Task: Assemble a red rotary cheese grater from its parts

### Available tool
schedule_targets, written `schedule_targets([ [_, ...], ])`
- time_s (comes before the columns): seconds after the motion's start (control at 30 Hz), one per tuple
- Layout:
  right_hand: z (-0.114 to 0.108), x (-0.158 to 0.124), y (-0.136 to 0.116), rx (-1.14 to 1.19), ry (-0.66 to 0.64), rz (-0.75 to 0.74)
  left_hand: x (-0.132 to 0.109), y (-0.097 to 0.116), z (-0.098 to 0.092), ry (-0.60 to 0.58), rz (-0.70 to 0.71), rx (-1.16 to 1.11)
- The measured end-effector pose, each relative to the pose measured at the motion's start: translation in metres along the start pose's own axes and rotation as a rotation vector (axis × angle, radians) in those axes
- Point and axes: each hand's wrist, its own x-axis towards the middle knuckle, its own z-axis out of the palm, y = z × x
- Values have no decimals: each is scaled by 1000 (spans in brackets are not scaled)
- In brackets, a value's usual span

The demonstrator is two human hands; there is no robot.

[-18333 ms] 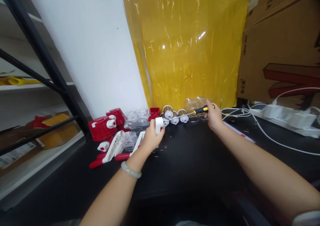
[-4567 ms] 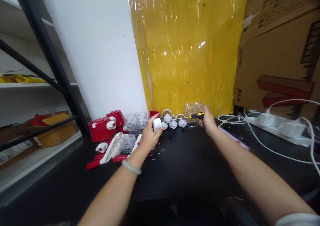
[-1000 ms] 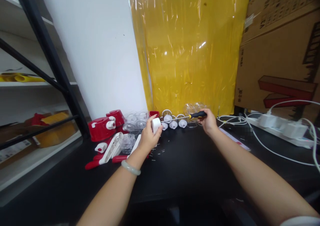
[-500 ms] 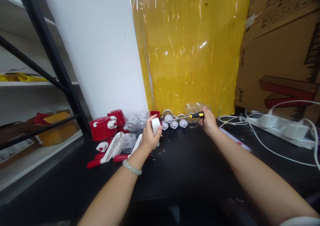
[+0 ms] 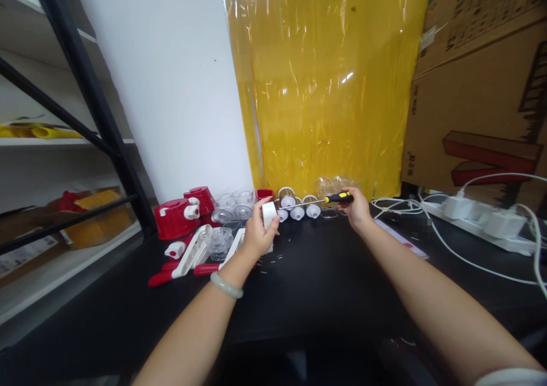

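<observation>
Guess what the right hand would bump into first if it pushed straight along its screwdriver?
Probably the white plastic piece in the left hand. The screwdriver in the right hand points at it, tip close, though depth is unclear.

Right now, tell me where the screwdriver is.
In the head view, the screwdriver is in the right hand, right of centre, its shaft reaching left over the white spools to the white part in the left hand.

White wall [image 5: 171, 90], black shelving [image 5: 92, 107]
</observation>
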Motion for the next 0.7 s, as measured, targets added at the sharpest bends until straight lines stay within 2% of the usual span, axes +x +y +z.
schedule_targets([
  [0.13,0,1,0,-27,-11,-44,0,-1,1,10,5,3],
  [0.5,0,0,-1,-74,64,-123,1,1,-1,-17,7,16],
  [0.7,-1,1,1,-21,-4,-18,1,3,-2,-6,-3,-8],
])
